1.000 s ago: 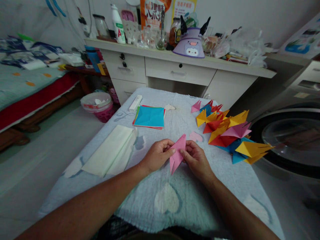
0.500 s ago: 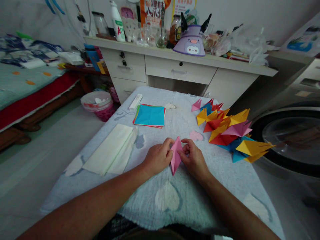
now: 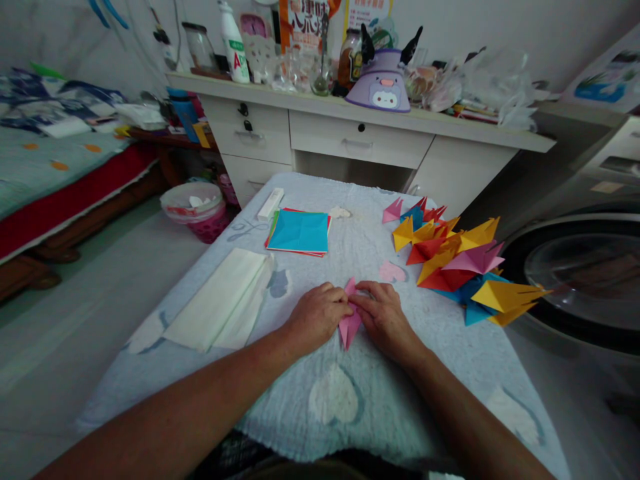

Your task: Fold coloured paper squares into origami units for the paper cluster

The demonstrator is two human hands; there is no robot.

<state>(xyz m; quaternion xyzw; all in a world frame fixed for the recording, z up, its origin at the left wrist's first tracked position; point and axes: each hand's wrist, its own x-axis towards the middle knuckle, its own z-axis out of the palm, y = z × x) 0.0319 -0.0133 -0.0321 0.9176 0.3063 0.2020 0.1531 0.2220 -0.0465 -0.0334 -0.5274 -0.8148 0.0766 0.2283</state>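
A pink folded paper [image 3: 351,325], narrow and diamond-shaped, lies on the cloth-covered table between my hands. My left hand [image 3: 320,311] is closed on its left edge, fingers curled and the tips at the paper's middle. From the other side my right hand [image 3: 383,312] grips the paper, its index finger reaching across the upper part and its thumb hidden underneath. The paper's top tip and lower point show, while fingers cover its middle. Farther away sits a stack of square coloured paper [image 3: 300,231], blue on top.
Folded paper figures [image 3: 450,253] in yellow, red, blue and pink are heaped at the table's right. A folded pale cloth [image 3: 220,300] lies on the left, with a small white box [image 3: 271,204] beyond it. A washing machine [image 3: 590,267] stands right of the table.
Both hands have closed in over the pink paper. My right fingers moved left across it, and my left fingers now cover more of its middle. The paper looks narrower at the top.
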